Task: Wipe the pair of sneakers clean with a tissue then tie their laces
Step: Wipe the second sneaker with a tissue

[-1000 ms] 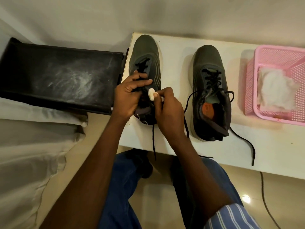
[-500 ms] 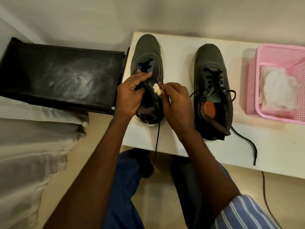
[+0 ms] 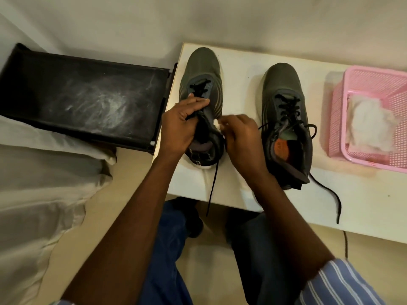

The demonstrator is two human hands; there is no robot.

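My left hand (image 3: pixel 178 126) grips the left sneaker (image 3: pixel 203 102) at its collar on the tabletop (image 3: pixel 242 84). My right hand (image 3: pixel 242 137) pinches a tissue wad (image 3: pixel 218 125) against that sneaker's side. The right sneaker (image 3: pixel 286 119) stands beside it, laces untied.

Two shoes, two hands, one small tissue wad on the go.

Counting it up: one sneaker (image 3: pixel 201 84) under the hands, a second sneaker (image 3: pixel 284 119) beside it, so two. Left hand (image 3: pixel 178 126) and right hand (image 3: pixel 242 139), two. One tissue wad (image 3: pixel 218 127), one pink basket (image 3: pixel 374 119), one white table (image 3: pixel 242 69), one black tray (image 3: pixel 83 97).
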